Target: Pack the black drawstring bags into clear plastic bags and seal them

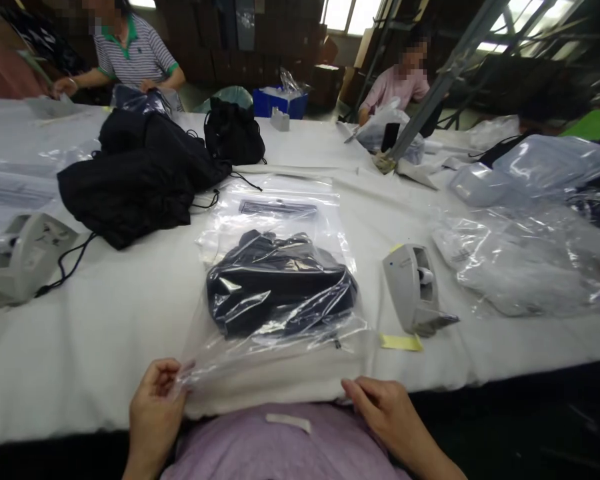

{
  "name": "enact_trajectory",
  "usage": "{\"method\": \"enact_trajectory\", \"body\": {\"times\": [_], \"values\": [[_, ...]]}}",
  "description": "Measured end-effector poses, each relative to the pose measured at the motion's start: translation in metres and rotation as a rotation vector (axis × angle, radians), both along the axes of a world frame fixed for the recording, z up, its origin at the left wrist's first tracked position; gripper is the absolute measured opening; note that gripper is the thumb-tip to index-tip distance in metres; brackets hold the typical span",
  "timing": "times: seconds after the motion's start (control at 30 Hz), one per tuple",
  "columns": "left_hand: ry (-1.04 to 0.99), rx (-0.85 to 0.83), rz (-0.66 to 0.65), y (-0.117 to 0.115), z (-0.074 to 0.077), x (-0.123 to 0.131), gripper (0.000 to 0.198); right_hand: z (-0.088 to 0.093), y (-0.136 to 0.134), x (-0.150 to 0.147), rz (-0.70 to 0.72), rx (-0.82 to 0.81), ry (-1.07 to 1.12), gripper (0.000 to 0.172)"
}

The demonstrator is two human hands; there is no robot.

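A clear plastic bag (280, 360) lies in front of me on the white-covered table, with a folded dark cloth item (280, 283) inside it. Printed text (279, 208) shows near the bag's far end. At the near left corner, my left hand (156, 407) is closed, pinching the film between thumb and fingers. My right hand (383, 407) is also closed, thumb against fingers, at the bag's near right corner by the table edge. The film there is hard to make out. A grey tape dispenser (405, 287) stands right of the bag, a strip of yellow tape (401, 342) beside it.
Black drawstring bags (135, 177) are piled at the left, near another grey tape dispenser (25, 260). Loose clear plastic bags (520, 260) heap up at the right. A metal post (437, 87) rises from the far side. Co-workers sit across the table, near a blue box (280, 103).
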State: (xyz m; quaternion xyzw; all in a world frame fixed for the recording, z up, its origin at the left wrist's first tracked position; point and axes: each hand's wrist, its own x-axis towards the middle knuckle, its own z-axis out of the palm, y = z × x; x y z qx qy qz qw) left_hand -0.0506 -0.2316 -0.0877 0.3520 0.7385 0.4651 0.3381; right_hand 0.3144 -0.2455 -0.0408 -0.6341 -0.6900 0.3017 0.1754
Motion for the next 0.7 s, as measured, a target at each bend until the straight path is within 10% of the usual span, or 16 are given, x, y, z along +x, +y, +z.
{"method": "enact_trajectory", "body": {"times": [0.13, 0.27, 0.5, 0.7], "values": [[0.231, 0.423, 0.089, -0.028, 0.019, 0.011, 0.031, -0.006, 0.021, -0.041, 0.354, 0.374, -0.027, 0.029], [0.442, 0.751, -0.395, -0.026, 0.031, 0.033, 0.015, -0.035, 0.054, -0.079, 0.467, 0.519, -0.345, 0.015], [0.815, 0.154, -0.834, 0.035, -0.005, 0.066, 0.033, -0.058, 0.072, -0.104, 0.474, 0.573, -0.512, 0.017], [0.766, 0.09, -1.085, 0.062, -0.011, 0.045, 0.032, -0.049, 0.096, -0.105, 0.53, 0.607, -0.528, 0.016]]}}
